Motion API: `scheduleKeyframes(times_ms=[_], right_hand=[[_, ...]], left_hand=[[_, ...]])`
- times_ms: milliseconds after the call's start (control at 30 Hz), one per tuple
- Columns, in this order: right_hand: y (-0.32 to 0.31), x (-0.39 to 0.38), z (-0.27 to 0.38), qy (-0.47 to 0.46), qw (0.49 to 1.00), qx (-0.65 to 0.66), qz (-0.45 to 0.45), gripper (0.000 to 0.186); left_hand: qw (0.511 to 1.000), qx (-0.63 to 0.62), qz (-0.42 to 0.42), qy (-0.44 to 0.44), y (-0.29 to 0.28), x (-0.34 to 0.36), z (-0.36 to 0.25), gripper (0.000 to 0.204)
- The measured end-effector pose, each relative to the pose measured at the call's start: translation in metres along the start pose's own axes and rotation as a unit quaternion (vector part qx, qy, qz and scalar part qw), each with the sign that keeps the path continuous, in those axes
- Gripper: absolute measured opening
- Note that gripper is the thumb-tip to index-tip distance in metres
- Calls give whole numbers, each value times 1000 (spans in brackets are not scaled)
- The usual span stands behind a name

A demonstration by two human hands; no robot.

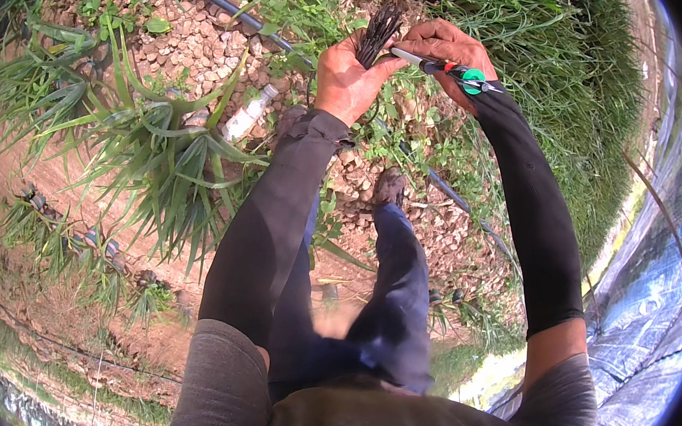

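Note:
My left hand is closed round a bundle of thin dark strands, which look like twigs or ties and stick up past the fingers. Close beside it, my right hand grips a small hand tool. The tool has a pale tip, a dark body, a bit of red and a round green disc; its exact kind is unclear. That pale tip points toward my left thumb and the bundle's lower part. Dark sleeves cover both forearms, and both hands are raised above weedy, stony ground.
Spiky aloe-like plants grow at the left, with a white bottle lying near them. A black hose crosses the stones. Dense tall grass stands on the right, with bluish sheeting beyond it.

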State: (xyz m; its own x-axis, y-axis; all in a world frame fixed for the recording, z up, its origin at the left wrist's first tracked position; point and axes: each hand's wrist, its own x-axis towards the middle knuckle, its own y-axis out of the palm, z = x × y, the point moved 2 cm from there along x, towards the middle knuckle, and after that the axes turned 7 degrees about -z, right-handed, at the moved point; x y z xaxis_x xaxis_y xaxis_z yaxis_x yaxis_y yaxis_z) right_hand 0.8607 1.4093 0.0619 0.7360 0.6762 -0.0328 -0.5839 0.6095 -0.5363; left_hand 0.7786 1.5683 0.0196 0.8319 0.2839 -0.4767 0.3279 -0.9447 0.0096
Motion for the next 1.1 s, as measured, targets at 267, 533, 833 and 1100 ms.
scheduleKeyframes(times_ms=[267, 533, 833, 1100], right_hand=[[5, 5, -19, -120, 988, 23, -89, 18], [7, 11, -51, -102, 989, 104, -28, 16], [19, 3, -47, -26, 996, 65, -64, 25], [19, -3, -30, 344, 931, 120, 32, 37]], left_hand=[[987, -157, 9, -37, 2, 6, 9, 32], [1000, -11, 27, -1, 3, 2, 1, 30], [999, 35, 16, -8, 11, -1, -3, 30], [1000, -8, 13, 10, 0, 0, 20, 29]])
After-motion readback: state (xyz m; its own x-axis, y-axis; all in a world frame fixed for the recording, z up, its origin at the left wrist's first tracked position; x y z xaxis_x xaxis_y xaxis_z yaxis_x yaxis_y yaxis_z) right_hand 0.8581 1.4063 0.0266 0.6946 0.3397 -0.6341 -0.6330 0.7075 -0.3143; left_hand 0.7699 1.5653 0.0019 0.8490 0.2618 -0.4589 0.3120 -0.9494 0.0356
